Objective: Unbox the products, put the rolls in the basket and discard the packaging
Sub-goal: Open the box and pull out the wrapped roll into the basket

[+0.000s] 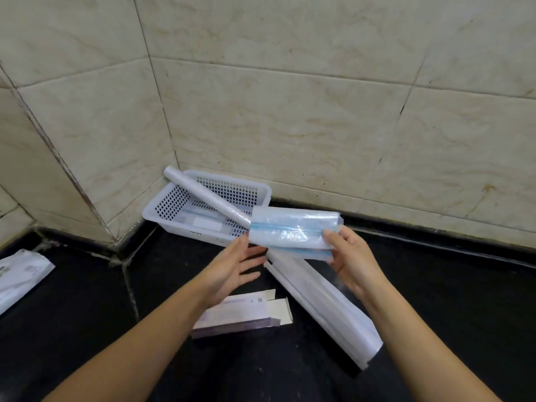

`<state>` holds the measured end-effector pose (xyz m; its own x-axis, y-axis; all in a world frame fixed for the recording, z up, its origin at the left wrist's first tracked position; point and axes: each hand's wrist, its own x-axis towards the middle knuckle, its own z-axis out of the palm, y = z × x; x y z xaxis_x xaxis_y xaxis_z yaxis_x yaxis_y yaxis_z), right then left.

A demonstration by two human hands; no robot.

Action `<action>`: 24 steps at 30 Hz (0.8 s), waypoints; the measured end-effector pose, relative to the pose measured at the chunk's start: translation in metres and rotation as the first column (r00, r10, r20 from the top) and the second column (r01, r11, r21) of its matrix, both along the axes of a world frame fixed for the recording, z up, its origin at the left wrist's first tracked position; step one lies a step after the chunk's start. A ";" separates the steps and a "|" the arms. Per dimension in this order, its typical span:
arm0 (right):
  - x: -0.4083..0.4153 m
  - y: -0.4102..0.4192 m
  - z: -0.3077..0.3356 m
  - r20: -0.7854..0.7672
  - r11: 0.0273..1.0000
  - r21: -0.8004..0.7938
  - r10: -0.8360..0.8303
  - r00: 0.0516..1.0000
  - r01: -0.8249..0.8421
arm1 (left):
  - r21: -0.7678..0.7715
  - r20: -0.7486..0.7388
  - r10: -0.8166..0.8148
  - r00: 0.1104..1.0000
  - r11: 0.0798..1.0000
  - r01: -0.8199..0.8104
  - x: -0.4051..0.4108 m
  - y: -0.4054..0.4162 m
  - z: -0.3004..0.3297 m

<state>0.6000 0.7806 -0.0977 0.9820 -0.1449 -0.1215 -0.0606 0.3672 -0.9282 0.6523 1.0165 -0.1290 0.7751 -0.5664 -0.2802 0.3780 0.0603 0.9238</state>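
Note:
A white perforated basket (174,203) stands in the tiled corner. A long pale roll (203,195) leans across it, one end sticking out over the back left rim. Flat packs with blue strips lie inside. My right hand (352,261) grips a folded stack of clear plastic bags with blue zip strips (293,227) just in front of the basket's right end. My left hand (232,268) is under the stack's left edge with spread fingers, holding nothing.
On the black counter (87,314), an opened white carton (240,313) lies under my left wrist. A long white box (327,306) lies diagonally to its right. Another white package (20,274) sits at the far left edge. Tiled walls close off the back.

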 end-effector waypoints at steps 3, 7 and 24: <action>0.007 0.015 -0.005 -0.038 0.997 -0.021 0.078 0.996 -0.079 | -0.247 -0.114 0.027 0.993 0.967 -0.054 0.015 0.005 0.029; 0.022 0.028 0.000 -0.058 0.888 -0.454 0.045 0.997 -0.067 | -0.053 -0.002 0.126 0.992 0.991 -0.126 0.030 0.018 0.031; 0.193 0.155 -0.025 -0.119 -0.028 -0.992 0.471 0.874 -0.120 | -0.037 -0.100 0.518 0.850 0.851 -0.523 0.136 0.121 -0.024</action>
<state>0.7931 0.9356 -0.1224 0.9330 0.3590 0.0234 0.3397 -0.8574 -0.3866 0.7887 1.1376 -0.1533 0.9362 -0.1044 -0.3356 0.3511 0.3244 0.8784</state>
